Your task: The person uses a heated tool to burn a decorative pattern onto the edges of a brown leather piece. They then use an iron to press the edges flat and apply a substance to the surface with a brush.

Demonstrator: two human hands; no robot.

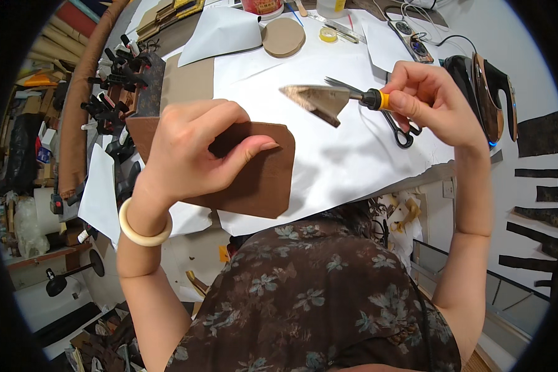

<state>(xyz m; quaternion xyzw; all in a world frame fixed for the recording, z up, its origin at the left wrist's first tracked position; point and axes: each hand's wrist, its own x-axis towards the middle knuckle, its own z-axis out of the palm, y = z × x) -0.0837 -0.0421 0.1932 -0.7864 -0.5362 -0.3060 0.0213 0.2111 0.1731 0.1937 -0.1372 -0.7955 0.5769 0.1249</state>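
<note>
My left hand (195,149) is closed on a flat brown leather-like panel (263,180) with rounded corners, thumb along its near face and fingers bent over the top. The panel is tilted above the front edge of the table, and part of it is hidden behind the hand. My right hand (425,102) pinches the yellow-and-black handle of a small trowel-like tool (322,102). Its wedge-shaped metal head points left, in the air beyond the panel's right corner. Under the right hand lie black-handled scissors (403,135), apart from the fingers and partly covered by the tool.
White paper (328,167) covers the table. At the back are a round brown disc (283,37), a yellow tape roll (328,35) and a phone (410,42). A black-and-brown iron (487,99) stands at right. Several black clips (127,74) crowd the left side beside a brown roll (80,93).
</note>
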